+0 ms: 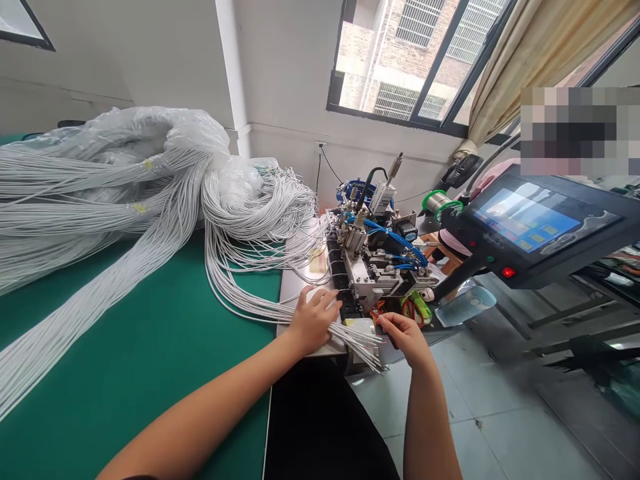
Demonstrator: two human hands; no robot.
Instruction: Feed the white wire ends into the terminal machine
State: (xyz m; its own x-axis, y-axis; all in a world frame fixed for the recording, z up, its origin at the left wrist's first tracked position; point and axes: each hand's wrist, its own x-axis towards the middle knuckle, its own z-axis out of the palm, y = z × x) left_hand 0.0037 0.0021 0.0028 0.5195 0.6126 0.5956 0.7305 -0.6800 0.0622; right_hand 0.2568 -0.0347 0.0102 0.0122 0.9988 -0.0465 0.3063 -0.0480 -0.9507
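Observation:
My left hand (313, 319) lies curled over a bundle of thin white cables (357, 339) on a metal plate (293, 287) at the table's edge, pressing them down. My right hand (406, 333) is pinched near the cable ends, just below a small metal machine (377, 267) with blue air hoses. What the right fingers pinch is too small to make out. The white cables run back to the left into big loops (260, 213).
Large bundles of white cable, partly in clear plastic (150, 133), cover the green table (140, 360). A touchscreen controller (537, 227) on an arm stands to the right, with a red light. A green wire spool (440, 200) sits behind the machine. Grey tiled floor lies below.

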